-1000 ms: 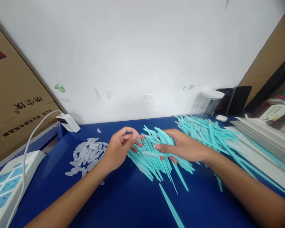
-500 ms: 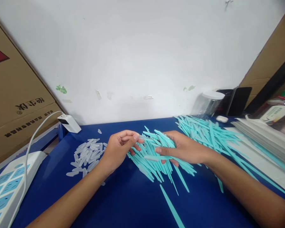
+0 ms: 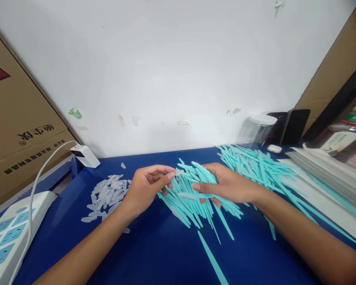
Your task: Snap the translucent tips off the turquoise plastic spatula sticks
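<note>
My left hand (image 3: 150,186) pinches a small translucent cap (image 3: 178,173) between thumb and forefinger, at the tip of a turquoise stick. My right hand (image 3: 218,184) is closed around several slim turquoise sticks (image 3: 206,173) that look like eyebrow razors. One held stick with a pale capped end (image 3: 188,196) points left under the right thumb. Below both hands lies a heap of the same turquoise sticks (image 3: 180,209). Left of my left hand is a loose pile of translucent caps (image 3: 109,194).
A second turquoise pile (image 3: 252,166) lies at the back right, near a clear jar (image 3: 259,128) and a dark phone (image 3: 295,126). A single stick (image 3: 212,257) lies near the front. A power strip (image 3: 20,233) and cardboard box (image 3: 23,118) stand left; stacked white sheets (image 3: 329,174) lie right.
The whole view has shifted slightly. Both hands keep nearly the same pose and hold, with the left fingertips still on the cap.
</note>
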Tool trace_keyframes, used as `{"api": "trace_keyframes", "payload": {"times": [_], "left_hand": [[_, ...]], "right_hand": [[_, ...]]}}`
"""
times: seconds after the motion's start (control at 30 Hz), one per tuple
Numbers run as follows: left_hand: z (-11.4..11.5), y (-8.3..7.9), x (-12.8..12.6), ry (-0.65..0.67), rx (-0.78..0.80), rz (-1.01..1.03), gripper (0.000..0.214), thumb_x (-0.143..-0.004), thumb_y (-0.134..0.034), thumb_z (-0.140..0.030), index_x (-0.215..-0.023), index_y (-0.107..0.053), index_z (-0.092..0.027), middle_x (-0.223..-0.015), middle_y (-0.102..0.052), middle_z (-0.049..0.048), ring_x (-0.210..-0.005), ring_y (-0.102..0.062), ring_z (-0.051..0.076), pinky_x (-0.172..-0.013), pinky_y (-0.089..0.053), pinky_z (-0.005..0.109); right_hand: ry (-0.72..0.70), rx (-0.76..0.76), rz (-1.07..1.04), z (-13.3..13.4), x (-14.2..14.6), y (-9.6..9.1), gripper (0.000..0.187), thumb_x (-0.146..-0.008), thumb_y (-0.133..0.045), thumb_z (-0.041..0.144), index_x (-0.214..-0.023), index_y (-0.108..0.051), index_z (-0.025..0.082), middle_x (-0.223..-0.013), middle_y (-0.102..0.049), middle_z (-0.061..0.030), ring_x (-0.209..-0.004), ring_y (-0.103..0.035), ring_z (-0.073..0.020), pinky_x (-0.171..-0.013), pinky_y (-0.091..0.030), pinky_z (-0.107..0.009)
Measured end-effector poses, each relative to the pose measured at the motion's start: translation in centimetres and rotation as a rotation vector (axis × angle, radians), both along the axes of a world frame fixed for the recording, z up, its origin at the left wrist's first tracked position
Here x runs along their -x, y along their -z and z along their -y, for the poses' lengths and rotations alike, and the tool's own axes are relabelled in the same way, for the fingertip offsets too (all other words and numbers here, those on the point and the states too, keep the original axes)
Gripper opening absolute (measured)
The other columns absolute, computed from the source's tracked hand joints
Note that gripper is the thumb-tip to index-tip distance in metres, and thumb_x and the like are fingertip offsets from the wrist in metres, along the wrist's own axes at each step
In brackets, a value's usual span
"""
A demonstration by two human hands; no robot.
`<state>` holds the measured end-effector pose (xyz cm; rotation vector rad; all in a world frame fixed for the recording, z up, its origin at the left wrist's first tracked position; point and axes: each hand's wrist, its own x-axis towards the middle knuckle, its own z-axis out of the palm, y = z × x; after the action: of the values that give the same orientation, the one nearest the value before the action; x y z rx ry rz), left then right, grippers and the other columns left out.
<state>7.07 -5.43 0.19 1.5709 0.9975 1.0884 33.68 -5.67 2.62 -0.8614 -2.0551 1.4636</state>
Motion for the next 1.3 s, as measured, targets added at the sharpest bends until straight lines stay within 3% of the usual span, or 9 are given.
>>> {"api": "trace_keyframes", "payload": {"times": [0.23, 0.57, 0.77, 1.07, 1.3], "left_hand": [[-0.26, 0.18, 0.13, -0.067, -0.067, -0.039, 0.031, -0.087, -0.082, -0.039, -0.106, -0.080, -0.015, -0.082, -0.077, 0.0080, -0.068, -0.069, 0.017, -0.056, -0.056, 0.025], [-0.36, 0.14, 0.19, -0.094, -0.065, -0.043, 0.031, -0.086, -0.083, -0.041, -0.104, -0.082, -0.016, -0.082, -0.078, 0.0074, -0.066, -0.067, 0.015, -0.055, -0.057, 0.024], [-0.43, 0.45, 0.14, -0.101, -0.062, -0.048, 0.032, -0.089, -0.079, -0.045, -0.096, -0.082, -0.015, -0.083, -0.079, 0.0088, -0.066, -0.068, 0.016, -0.055, -0.057, 0.024], [-0.59, 0.55, 0.45, -0.107, -0.083, -0.118, 0.033, -0.091, -0.076, -0.047, -0.090, -0.077, -0.015, -0.073, -0.072, 0.0048, -0.064, -0.065, 0.015, -0.054, -0.055, 0.024], [0.09, 0.52, -0.24, -0.092, -0.055, -0.119, 0.033, -0.090, -0.077, -0.047, -0.086, -0.078, -0.015, -0.071, -0.071, 0.0043, -0.062, -0.063, 0.014, -0.055, -0.055, 0.024]], "right_hand": [[0.015, -0.004, 0.008, 0.07, -0.03, -0.12, 0.029, -0.096, -0.073, 0.046, -0.108, -0.069, 0.021, -0.079, -0.076, -0.0011, -0.049, -0.064, -0.0115, -0.053, -0.053, -0.022], [0.043, -0.008, 0.049, 0.08, -0.07, -0.21, 0.031, -0.097, -0.070, 0.049, -0.111, -0.068, 0.022, -0.079, -0.076, -0.0006, -0.045, -0.059, -0.0108, -0.050, -0.052, -0.023], [0.015, 0.004, 0.026, 0.27, 0.02, -0.29, 0.034, -0.094, -0.072, 0.052, -0.105, -0.069, 0.020, -0.083, -0.075, -0.0019, -0.052, -0.064, -0.0128, -0.052, -0.053, -0.024], [0.043, -0.008, 0.040, 0.24, -0.17, -0.50, 0.032, -0.094, -0.073, 0.052, -0.101, -0.067, 0.021, -0.077, -0.071, 0.0014, -0.055, -0.069, -0.0158, -0.053, -0.053, -0.025], [-0.016, 0.025, 0.028, 0.41, 0.36, -0.22, 0.030, -0.094, -0.074, 0.049, -0.100, -0.066, 0.020, -0.079, -0.070, 0.0005, -0.059, -0.069, -0.0160, -0.055, -0.054, -0.025]]}}
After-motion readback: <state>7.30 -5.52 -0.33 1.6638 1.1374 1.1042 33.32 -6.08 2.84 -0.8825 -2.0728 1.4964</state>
